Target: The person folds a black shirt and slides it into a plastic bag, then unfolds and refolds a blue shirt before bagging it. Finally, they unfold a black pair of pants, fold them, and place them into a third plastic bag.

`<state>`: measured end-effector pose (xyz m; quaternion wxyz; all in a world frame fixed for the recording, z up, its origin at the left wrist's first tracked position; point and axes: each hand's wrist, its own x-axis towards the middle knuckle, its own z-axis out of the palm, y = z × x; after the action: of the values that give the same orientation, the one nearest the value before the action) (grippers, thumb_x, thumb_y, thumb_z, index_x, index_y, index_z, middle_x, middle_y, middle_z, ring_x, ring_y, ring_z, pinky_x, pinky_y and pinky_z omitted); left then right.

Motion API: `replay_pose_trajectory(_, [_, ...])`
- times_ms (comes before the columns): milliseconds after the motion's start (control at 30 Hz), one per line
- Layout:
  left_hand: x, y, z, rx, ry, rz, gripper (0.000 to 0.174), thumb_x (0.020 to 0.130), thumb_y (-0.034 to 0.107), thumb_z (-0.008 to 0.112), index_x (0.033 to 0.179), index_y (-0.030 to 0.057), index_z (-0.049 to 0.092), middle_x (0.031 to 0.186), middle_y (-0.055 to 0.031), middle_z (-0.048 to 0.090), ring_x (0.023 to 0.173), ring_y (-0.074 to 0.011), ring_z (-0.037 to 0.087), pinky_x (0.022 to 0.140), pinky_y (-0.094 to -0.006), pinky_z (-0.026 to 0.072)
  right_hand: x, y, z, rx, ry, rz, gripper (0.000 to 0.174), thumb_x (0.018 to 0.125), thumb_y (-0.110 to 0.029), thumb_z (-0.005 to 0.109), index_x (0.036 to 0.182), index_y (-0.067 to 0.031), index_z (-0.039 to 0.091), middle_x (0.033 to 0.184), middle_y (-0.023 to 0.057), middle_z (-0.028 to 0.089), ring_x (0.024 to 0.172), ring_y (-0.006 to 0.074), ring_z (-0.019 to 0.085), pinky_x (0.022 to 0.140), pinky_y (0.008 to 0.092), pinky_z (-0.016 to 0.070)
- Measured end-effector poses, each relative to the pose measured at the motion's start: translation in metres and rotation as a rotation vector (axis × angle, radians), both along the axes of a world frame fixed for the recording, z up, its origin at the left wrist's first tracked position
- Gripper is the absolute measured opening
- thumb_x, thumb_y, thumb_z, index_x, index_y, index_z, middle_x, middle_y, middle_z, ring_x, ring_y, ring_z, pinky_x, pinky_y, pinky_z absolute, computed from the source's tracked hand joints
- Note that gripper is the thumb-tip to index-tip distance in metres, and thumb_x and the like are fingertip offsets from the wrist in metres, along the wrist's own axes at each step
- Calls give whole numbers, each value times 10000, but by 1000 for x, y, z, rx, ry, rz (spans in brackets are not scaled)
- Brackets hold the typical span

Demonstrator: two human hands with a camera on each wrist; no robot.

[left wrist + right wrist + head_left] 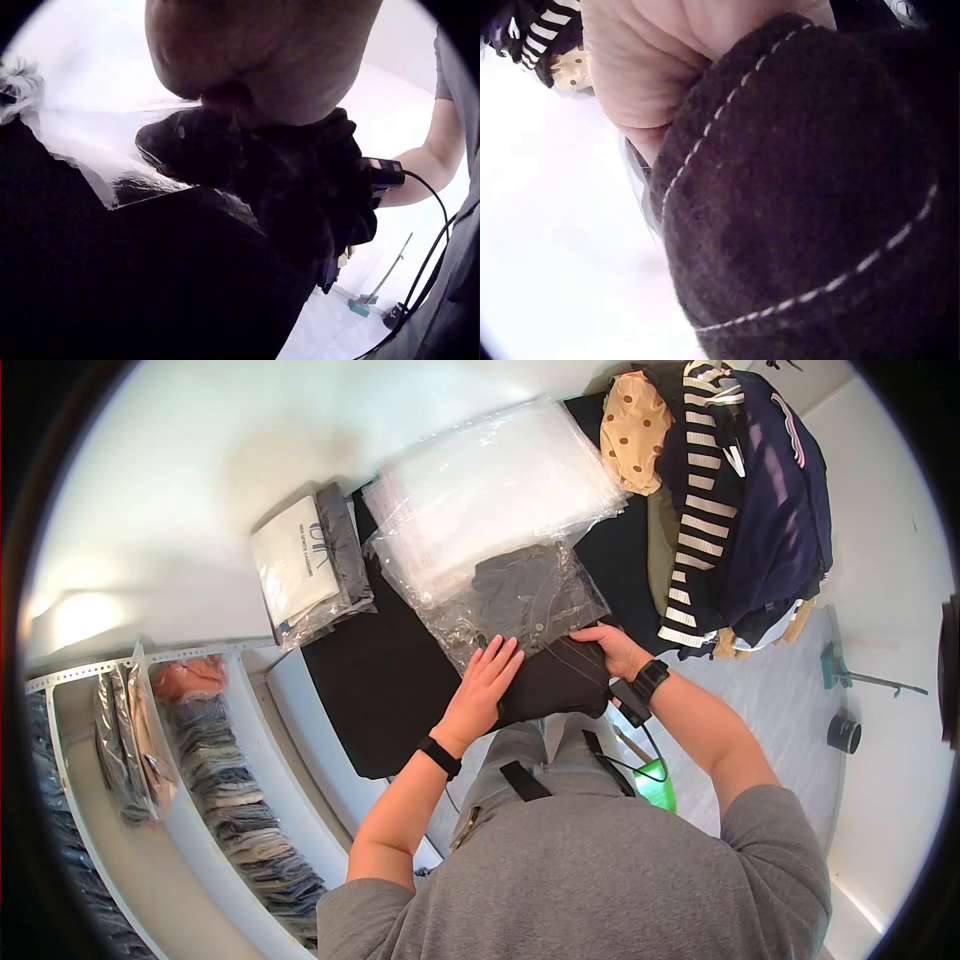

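Observation:
A folded dark garment (pixel 555 688) with pale stitching lies partly inside a clear plastic bag (pixel 452 622), its near part outside the bag. My left hand (pixel 482 688) rests on the garment and bag with fingers extended. At the right side, my right hand (pixel 614 650) grips the edge of the garment near the bag's opening. Close up in the right wrist view, the white-stitched cloth (pixel 795 180) bulges beside the palm, and the fingertips are hidden. The left wrist view shows the bunched dark cloth (pixel 300 180) under the hand.
A stack of clear bags (pixel 500 470) covers the back of the black table (pixel 350 700). Packed garments (pixel 300 560) sit at the left, and a clothes pile (pixel 770 510) stands at the right. Shelves of bagged clothes (pixel 235 790) are at lower left. A cable hangs by my right wrist.

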<state>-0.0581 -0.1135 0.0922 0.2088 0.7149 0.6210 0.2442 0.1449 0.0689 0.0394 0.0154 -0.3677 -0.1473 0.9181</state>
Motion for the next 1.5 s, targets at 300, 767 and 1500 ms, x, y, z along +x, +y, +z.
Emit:
replay_pose_trajectory(300, [12,-7,-22,215,-45,712,356,747,-54,557,1087,18,480,1202,-227,463,1133,-383,447,939,-428,384,-11,-16,9,110,-19,-194,286,845,-32,572,1129,-18,541,1043,130,637,919,256,637,824,391,526])
replay_pose_trajectory(767, [36,3,-4,-41,140,501,210,791,192,554,635,52,579,635,-123,603,590,-294,609,538,-417,487,-40,-18,28,353,-94,-618,396,845,-35,584,1205,-51,420,1103,128,563,962,270,594,813,420,517])
replay_pose_trajectory(1500, [46,-9,-12,7,-223,128,224,766,140,595,583,36,519,608,-135,545,559,-312,552,532,-411,441,-53,-7,-8,1483,-436,406,501,752,-171,683,1214,-52,529,1159,156,584,1030,275,569,914,383,442])
